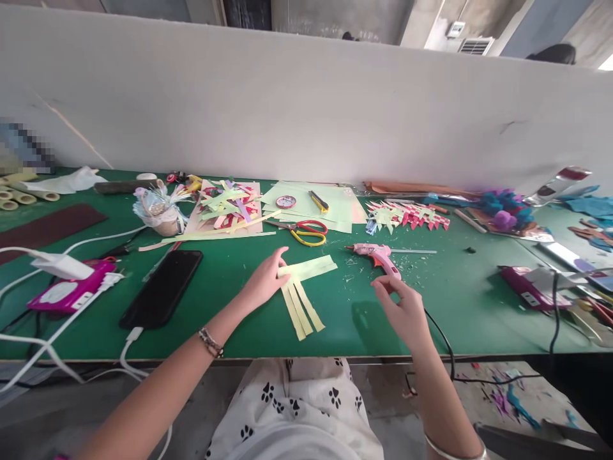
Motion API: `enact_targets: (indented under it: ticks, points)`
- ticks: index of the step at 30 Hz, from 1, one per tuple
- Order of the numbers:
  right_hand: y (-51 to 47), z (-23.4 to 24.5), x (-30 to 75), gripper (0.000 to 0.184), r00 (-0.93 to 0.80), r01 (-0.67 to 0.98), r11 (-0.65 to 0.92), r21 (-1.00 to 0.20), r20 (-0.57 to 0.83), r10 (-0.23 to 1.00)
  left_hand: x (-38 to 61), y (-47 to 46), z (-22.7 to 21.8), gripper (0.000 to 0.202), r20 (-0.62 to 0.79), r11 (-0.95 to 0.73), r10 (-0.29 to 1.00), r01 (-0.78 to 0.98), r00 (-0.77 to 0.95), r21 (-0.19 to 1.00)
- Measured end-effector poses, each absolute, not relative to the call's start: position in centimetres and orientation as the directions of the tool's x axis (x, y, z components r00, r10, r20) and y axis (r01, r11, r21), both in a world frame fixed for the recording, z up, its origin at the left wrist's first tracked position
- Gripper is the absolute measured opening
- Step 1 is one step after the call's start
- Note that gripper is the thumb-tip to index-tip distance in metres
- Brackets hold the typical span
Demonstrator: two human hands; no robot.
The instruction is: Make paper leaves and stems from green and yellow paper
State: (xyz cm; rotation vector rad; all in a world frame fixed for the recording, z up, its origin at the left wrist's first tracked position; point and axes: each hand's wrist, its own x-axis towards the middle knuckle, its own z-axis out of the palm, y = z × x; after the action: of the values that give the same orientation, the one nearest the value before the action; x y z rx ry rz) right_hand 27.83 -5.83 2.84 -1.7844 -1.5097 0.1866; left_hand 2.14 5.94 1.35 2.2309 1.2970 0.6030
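Observation:
My left hand [264,281] rests on the green table [230,319] with its fingers pressed down on the crossing of several pale yellow paper strips [302,295]; one wider strip lies across the three that point toward me. My right hand [401,308] hovers just below the handle of a pink glue gun [378,255], fingers loosely curled and apart, holding nothing. The glue gun lies on the table with its nozzle pointing left, and its black cord runs off the front edge.
Red-and-yellow scissors [306,232], a yellow cutter [318,201], a round tape measure [286,202] and light green sheets [330,207] lie behind. A black phone [161,287] on a charger sits to the left, paper scraps [228,206] beyond it, pink and green cut shapes [409,214] at the right.

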Motion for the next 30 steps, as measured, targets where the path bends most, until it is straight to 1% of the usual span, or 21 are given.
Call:
enact_targets:
  ticks: [2, 5, 7, 10, 12, 14, 18, 21, 24, 26, 28, 30]
  points:
    - [-5.8, 2.4, 28.1, 0.031, 0.284, 0.767, -0.020, -0.641, 0.313, 0.906, 2.0, 5.5, 0.6, 0.051, 0.219, -0.484, 0.873, 0.731, 0.435, 0.480]
    - [-5.6, 2.0, 28.2, 0.028, 0.283, 0.755, -0.045, -0.654, 0.264, 0.922, 1.3, 4.3, 1.0, 0.038, 0.328, -0.578, 0.813, 0.729, 0.480, 0.366]
    - [-5.3, 1.9, 28.1, 0.025, 0.262, 0.754, -0.038, -0.655, 0.248, 0.933, 0.7, 3.6, 1.5, 0.032, 0.306, -0.650, 0.759, 0.688, 0.575, 0.322]
    - [-4.5, 1.9, 27.7, 0.023, 0.188, 0.768, 0.011, -0.640, 0.242, 0.952, -0.1, 3.0, 1.6, 0.036, 0.222, -0.759, 0.649, 0.600, 0.727, 0.255]
    - [-3.9, 2.1, 27.4, 0.024, 0.136, 0.778, 0.046, -0.626, 0.239, 0.961, -0.4, 2.8, 1.4, 0.042, 0.193, -0.802, 0.595, 0.562, 0.780, 0.200]
    - [-3.5, 2.3, 27.1, 0.024, 0.091, 0.789, 0.076, -0.610, 0.238, 0.967, -0.7, 2.7, 1.4, 0.045, 0.174, -0.820, 0.571, 0.550, 0.802, 0.159]
    - [-3.1, 2.3, 26.9, 0.025, 0.042, 0.814, 0.098, -0.572, 0.226, 0.973, -1.4, 2.4, 1.5, 0.045, 0.126, -0.838, 0.545, 0.533, 0.829, 0.122]
    - [-2.6, 2.3, 27.0, 0.023, 0.002, 0.827, 0.116, -0.550, 0.209, 0.978, -1.8, 2.3, 1.2, 0.050, 0.124, -0.838, 0.545, 0.532, 0.829, 0.124]
    - [-1.3, 2.8, 26.6, 0.019, -0.102, 0.829, 0.188, -0.526, 0.189, 0.977, -1.8, 2.4, 0.9, 0.050, 0.124, -0.835, 0.548, 0.533, 0.827, 0.138]
    - [0.0, 3.2, 25.9, 0.017, -0.195, 0.835, 0.257, -0.486, 0.176, 0.965, -1.6, 2.5, 0.7, 0.046, 0.124, -0.844, 0.534, 0.518, 0.837, 0.138]
    - [1.3, 3.3, 24.6, 0.022, -0.287, 0.861, 0.320, -0.396, 0.142, 0.947, -1.4, 2.6, 0.7, 0.043, 0.135, -0.849, 0.526, 0.510, 0.839, 0.136]
    - [2.4, 3.1, 23.2, 0.032, -0.345, 0.910, 0.351, -0.221, 0.065, 0.936, -1.2, 2.7, 0.9, 0.039, 0.163, -0.833, 0.552, 0.531, 0.818, 0.158]
